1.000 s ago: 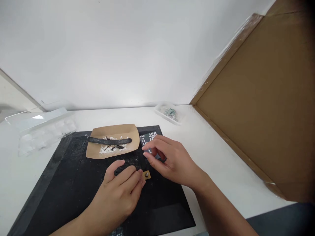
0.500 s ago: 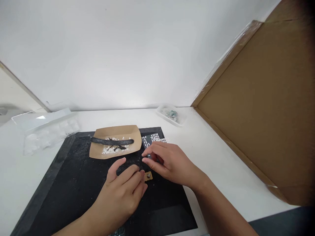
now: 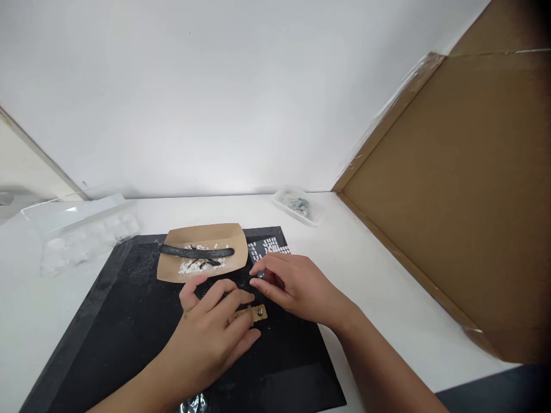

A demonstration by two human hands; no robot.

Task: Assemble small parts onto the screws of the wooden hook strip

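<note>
My left hand (image 3: pixel 210 335) rests on the black mat (image 3: pixel 107 321), its fingertips pressing down a small tan tag (image 3: pixel 257 313) with a metal stud in it. My right hand (image 3: pixel 293 287) hovers just behind the tag, thumb and forefinger pinched on a tiny dark part (image 3: pixel 260 275). Behind both hands lies a brown paper tray (image 3: pixel 202 252) holding white bits and a long dark tool (image 3: pixel 196 250).
A sheet of small white squares (image 3: pixel 269 246) lies by the tray's right end. A clear plastic tray (image 3: pixel 297 206) with greenish parts stands at the back right, a clear blister pack (image 3: pixel 81 229) at the left. A cardboard panel (image 3: pixel 451 189) walls off the right side.
My right hand drew back toward the tag and pinched shut on the small part. My left fingers spread and slid over the tag.
</note>
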